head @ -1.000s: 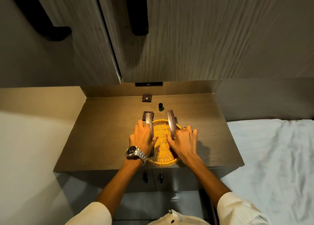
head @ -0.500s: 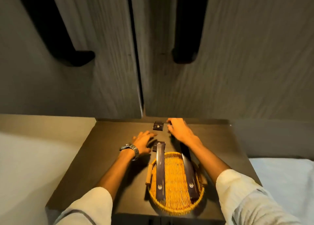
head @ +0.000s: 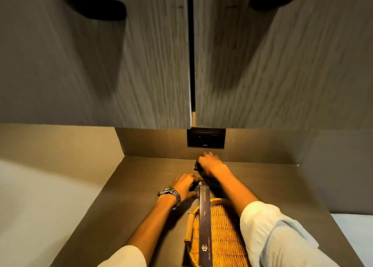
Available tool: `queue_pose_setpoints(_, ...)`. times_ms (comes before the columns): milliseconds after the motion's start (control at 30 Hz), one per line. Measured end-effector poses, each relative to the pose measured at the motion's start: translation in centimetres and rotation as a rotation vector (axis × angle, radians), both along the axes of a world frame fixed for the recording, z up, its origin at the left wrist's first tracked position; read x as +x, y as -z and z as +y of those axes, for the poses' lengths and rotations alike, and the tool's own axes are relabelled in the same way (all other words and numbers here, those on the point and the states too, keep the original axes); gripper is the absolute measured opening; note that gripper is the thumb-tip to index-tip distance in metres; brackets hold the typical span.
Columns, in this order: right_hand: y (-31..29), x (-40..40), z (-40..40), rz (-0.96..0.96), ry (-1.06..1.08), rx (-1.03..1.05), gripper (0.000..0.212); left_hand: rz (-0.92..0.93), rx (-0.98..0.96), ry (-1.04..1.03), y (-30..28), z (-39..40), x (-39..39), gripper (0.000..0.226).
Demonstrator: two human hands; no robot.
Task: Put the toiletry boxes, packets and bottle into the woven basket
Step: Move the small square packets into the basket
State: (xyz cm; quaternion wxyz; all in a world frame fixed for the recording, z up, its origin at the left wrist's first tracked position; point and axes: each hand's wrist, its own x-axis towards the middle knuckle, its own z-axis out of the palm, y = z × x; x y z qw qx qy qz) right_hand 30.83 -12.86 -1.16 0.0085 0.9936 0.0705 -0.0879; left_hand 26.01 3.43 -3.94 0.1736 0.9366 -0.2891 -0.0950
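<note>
R hand (head: 210,164) curls over a small dark packet (head: 196,166) at the back of the bench (head: 141,186); L hand (head: 186,185) covers another by the long box (head: 204,222) lying across the woven basket (head: 222,236). Grip can't be confirmed on either. Packets prob. light, flat, stiff: pinch by the edges.

brown wooden shelf (head: 141,186), woven basket (head: 222,236) on its near edge, small dark packet (head: 195,167) near back

The woven basket (head: 224,236) is golden yellow with a ribbed weave; the long box (head: 205,228) across it is dark navy with gold lettering and emblem. Brown table (head: 125,196), grey wood-grain cabinet doors (head: 141,65), black socket plate (head: 205,138), white sleeves (head: 268,232)
</note>
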Motion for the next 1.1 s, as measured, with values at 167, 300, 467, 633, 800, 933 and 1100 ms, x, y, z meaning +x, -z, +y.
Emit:
queue_pose_setpoints(167,0.3,-0.9,-0.2,-0.090,0.024,-0.012,0.037,-0.021,-0.049,-0.083,-0.1,0.2,-0.5,0.050)
queue_pose_setpoints(300,-2.4,-2.9,-0.9,-0.223,0.024,0.018,0.056,-0.031,-0.201,-0.162,-1.8,1.5,-1.7,0.041)
queue_pose_setpoints(467,-7.8,-12.1,-2.2,-0.275,-0.017,0.240,0.042,-0.147,-0.397,-0.200,-5.6,3.4,-4.8,0.056)
queue_pose_setpoints(633,-8.9,-23.6,-3.5,-0.124,0.012,0.408,0.026,-0.167,-0.454,-0.093,-8.5,2.3,-10.3,0.060)
queue_pose_setpoints(800,-5.7,-29.5,-3.5,0.018,0.062,0.451,0.030,-0.174,-0.199,0.103,-8.2,-1.1,-14.4,0.051)
queue_pose_setpoints(933,-3.6,-30.9,-2.7,0.028,0.016,0.435,0.032,-0.187,0.025,0.121,-6.8,-3.4,-15.0,0.044)
queue_pose_setpoints(1100,-2.2,-30.6,-2.2,-0.034,-0.024,0.378,0.028,-0.177,0.150,0.129,-4.9,-3.7,-14.6,0.029)
